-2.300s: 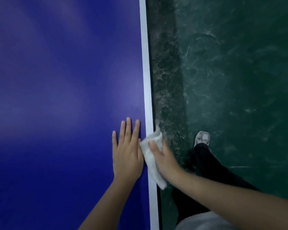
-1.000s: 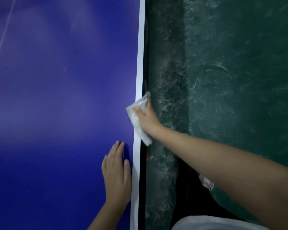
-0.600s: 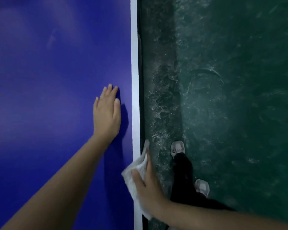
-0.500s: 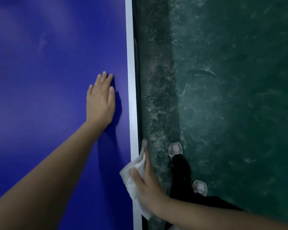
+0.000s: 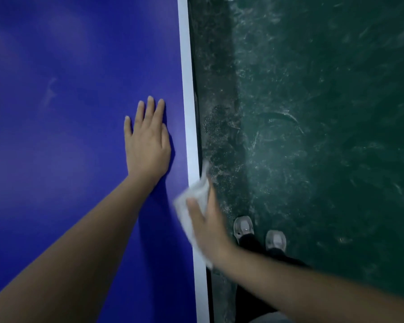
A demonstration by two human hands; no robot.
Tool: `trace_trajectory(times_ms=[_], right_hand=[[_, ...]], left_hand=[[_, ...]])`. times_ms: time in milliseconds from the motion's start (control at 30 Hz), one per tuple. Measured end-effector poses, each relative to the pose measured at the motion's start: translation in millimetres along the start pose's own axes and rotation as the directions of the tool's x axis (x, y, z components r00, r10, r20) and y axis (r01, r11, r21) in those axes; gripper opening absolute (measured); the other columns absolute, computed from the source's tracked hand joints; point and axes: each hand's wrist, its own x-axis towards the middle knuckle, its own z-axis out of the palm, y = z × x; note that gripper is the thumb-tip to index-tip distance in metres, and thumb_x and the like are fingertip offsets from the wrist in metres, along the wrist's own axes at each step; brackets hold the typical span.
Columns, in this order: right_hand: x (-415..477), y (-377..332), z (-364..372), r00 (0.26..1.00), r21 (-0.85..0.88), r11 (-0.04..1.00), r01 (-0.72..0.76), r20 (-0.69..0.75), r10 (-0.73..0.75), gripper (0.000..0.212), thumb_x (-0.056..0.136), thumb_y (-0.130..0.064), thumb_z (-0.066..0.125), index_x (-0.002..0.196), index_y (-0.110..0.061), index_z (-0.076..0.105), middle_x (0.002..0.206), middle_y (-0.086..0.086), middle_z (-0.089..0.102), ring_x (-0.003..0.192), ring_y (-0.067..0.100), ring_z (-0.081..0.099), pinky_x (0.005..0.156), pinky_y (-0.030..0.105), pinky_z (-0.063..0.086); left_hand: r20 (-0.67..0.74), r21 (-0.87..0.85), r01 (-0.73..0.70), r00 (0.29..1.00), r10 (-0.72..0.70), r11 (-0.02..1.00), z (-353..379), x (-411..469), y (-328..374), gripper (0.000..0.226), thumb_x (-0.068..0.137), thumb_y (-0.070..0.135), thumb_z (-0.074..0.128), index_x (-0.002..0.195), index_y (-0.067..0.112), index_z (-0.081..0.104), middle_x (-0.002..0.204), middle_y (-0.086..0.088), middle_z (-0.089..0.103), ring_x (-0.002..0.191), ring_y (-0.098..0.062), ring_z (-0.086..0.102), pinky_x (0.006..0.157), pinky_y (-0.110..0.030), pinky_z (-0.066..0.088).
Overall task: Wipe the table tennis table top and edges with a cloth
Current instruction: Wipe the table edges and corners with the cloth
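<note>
**Inspector:** Where does the cloth sit against the grip?

**Assistant:** The cloth point(image 5: 193, 206) lies over the table's right-hand edge, on the white border line point(image 5: 187, 89). The right hand point(image 5: 210, 227) holds it there. The thumb lies across it on the top side, and the other fingers pass over the edge with the cloth beneath them. One corner sticks out beyond the fingertips and another trails back under the wrist. Hand and cloth are blurred, so the finer lie of the fingers cannot be told.

**Inspector:** The other hand?

**Assistant:** The left hand point(image 5: 147, 141) rests palm down on the table top point(image 5: 68, 113), fingers straight and close together, holding nothing. It lies just beside the border line, ahead of the right hand and apart from the cloth.

**Inspector:** Materials and shapes?

**Assistant:** The cloth is white, thin and crumpled. The table top is smooth blue with faint pale smears. The border line is straight and narrow. The floor point(image 5: 324, 113) is dark green and scuffed, with pale swirled marks.

**Inspector:** Room for moving?

**Assistant:** The border line runs on uncovered ahead of the cloth to the top of the view. Broad blue surface lies left of the left hand. Two pale shoes point(image 5: 243, 227) and dark trouser legs point(image 5: 250, 299) stand on the floor just beside the table, near the right wrist.
</note>
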Motion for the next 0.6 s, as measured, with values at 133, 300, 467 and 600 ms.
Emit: trace_trajectory(times_ms=[133,300,467,600], right_hand=[[-41,19,-4,0.988,0.029,0.995,-0.092,0.129,0.087,0.061,0.097,-0.039,0.042,0.136,-0.053,-0.002,0.149,-0.035,0.001,0.138,-0.013,0.003,0.112,0.01,0.009],[27,-11,-9,0.992,0.018,0.996,-0.085,0.096,0.083,0.062,0.098,-0.021,0.046,0.148,-0.03,0.01,0.155,-0.012,0.016,0.138,-0.008,0.018,0.112,0.01,0.015],[157,-75,-11,0.997,-0.014,0.998,-0.054,0.045,0.054,0.057,0.1,-0.024,0.042,0.15,-0.021,0.016,0.151,0.002,0.032,0.136,0.016,0.035,0.109,0.025,0.027],[244,-124,-15,0.997,-0.054,0.997,-0.061,0.047,0.063,0.048,0.1,-0.027,0.038,0.146,-0.016,0.026,0.14,0.004,0.043,0.128,0.02,0.044,0.091,0.021,0.033]], left_hand=[[0.001,0.001,-0.006,1.0,0.006,1.0,0,-1,1,0.049,0.098,0.02,0.024,0.148,0.018,0.022,0.155,-0.003,0.02,0.144,-0.019,0.011,0.116,-0.043,0.007],[0.017,-0.009,0.009,1.0,-0.009,1.0,-3,1,1,0.05,0.098,0.015,0.027,0.148,0.018,0.023,0.155,-0.002,0.021,0.144,-0.018,0.011,0.117,-0.042,0.007],[0.063,-0.019,0.024,0.998,-0.023,1.0,-8,0,4,0.053,0.095,0.012,0.026,0.148,0.018,0.021,0.156,-0.001,0.018,0.144,-0.016,0.009,0.118,-0.042,0.005],[0.096,0.001,0.042,0.995,-0.042,0.999,-9,0,5,0.057,0.092,0.022,0.011,0.147,0.02,0.023,0.155,0.001,0.019,0.144,-0.015,0.009,0.117,-0.042,0.009]])
